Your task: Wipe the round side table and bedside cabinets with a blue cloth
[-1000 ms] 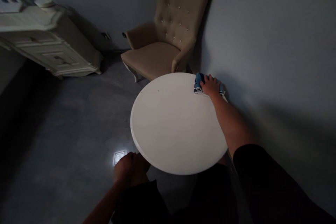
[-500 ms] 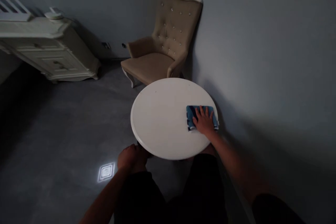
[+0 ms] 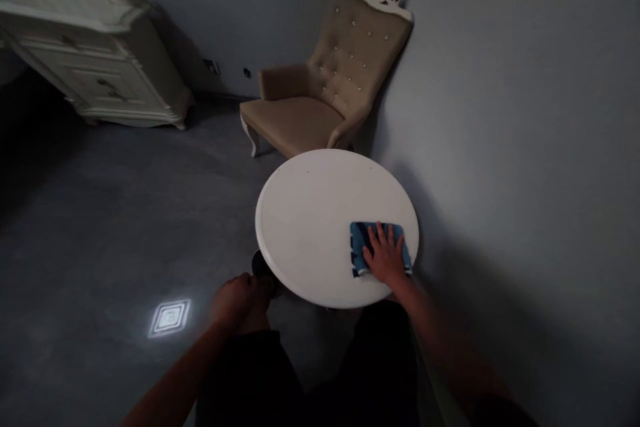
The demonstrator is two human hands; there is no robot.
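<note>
My right hand [image 3: 386, 257] lies flat with its fingers spread on a folded blue cloth [image 3: 361, 240] with dark blue and white patches. The cloth rests on the right front part of a round white tabletop [image 3: 310, 227], close to its edge. Left of the table, at my knee, is my left hand [image 3: 237, 300], its fingers curled closed. Whether anything is inside it is hidden. Just beyond that hand a dark rounded object [image 3: 261, 264] shows partly under the table rim; the dim light hides what it is.
Behind the table stands a brown tufted armchair [image 3: 295, 117] with a carved white crest. A whitish cabinet [image 3: 110, 73] is at the back left. The grey wall [image 3: 510, 113] rises close on the right. A bright square light pattern [image 3: 170, 318] falls on the floor.
My right hand and the cloth have slid toward me across the tabletop, from near the right edge. My left hand stays by my knee. The view has shifted slightly.
</note>
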